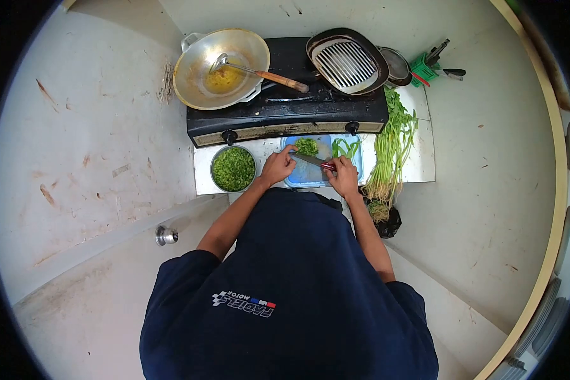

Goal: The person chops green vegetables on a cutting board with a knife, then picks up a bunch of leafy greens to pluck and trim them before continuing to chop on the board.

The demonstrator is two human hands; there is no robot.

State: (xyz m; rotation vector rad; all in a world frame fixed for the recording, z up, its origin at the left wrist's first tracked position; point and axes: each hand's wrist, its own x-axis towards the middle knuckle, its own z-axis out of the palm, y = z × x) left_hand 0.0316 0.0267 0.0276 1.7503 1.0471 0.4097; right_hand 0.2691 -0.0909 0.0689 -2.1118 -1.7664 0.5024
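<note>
A knife with a red handle [328, 166] is gripped in my right hand [344, 178], its blade angled left over the blue cutting board [301, 175]. My left hand [277, 167] is at the board's left edge, thumb and forefinger apart close around the blade's tip. Just beyond the blade lies a small heap of chopped greens [306, 147]. Cut green stalks [345, 149] rest on the board's right part, near my right hand. Left of my left hand stands a round bowl filled with finely chopped greens [234, 169].
Behind the board is a black gas stove [285, 120] carrying a wok [190, 76] with a wooden-handled ladle [285, 81], and a grill pan [347, 63]. A bunch of rooted greens [389, 152] lies at right, above a black plastic bag [391, 225]. A green basket [419, 68] holds utensils.
</note>
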